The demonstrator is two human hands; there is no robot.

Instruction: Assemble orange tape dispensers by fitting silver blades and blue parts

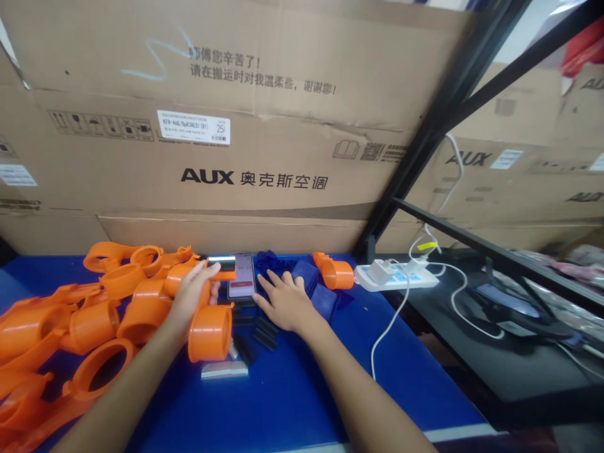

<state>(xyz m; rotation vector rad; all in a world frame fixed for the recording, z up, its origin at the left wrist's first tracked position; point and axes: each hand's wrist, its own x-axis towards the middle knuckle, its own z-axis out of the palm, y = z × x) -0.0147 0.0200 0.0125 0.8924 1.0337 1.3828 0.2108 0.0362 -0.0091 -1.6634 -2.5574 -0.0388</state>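
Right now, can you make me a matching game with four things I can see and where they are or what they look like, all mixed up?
1. phone
2. power strip
3. left hand
4. big box

A. brown, says AUX
B. holding an orange cup
C. beside the right hand
D. white, with plugs in it

Pairs: 1-C, 2-D, 3-B, 4-A

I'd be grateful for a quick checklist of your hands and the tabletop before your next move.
1. Left hand has hold of an orange holder: ok.
2. Right hand carries nothing: ok, fingers spread.
3. Phone fully in view: not ok, the holder overlaps its left edge.
4. Black pieces in one row: not ok, scattered.
5. White cable clear of the right forearm: cannot tell.
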